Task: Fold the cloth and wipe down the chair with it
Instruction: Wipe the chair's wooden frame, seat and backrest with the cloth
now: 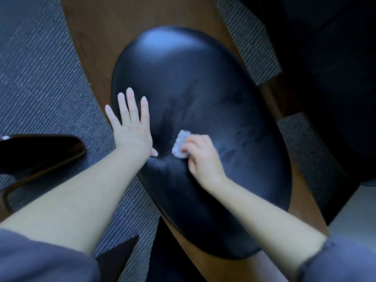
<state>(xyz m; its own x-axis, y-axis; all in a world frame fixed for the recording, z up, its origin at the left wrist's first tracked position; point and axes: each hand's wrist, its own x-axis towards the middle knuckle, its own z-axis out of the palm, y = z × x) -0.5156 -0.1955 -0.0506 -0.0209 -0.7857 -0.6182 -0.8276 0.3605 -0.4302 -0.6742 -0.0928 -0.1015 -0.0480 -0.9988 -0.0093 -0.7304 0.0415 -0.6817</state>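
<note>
Cloth (pixel 180 144), probably soft and light, is pinched in the right hand (pixel 201 157), just beside the spread left hand (pixel 132 127) pressed on the chair (pixel 203 88).

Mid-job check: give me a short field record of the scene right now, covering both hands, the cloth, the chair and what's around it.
left hand: flat, fingers spread, resting on the seat's left edge
right hand: holds the cloth against the seat
cloth: small, pale, bunched or folded; cannot tell which
seat: black glossy cushion, faint streaks near the cloth
frame: brown wood under the seat
floor: striped grey carpet
stage: cloth on seat, wiping
</note>
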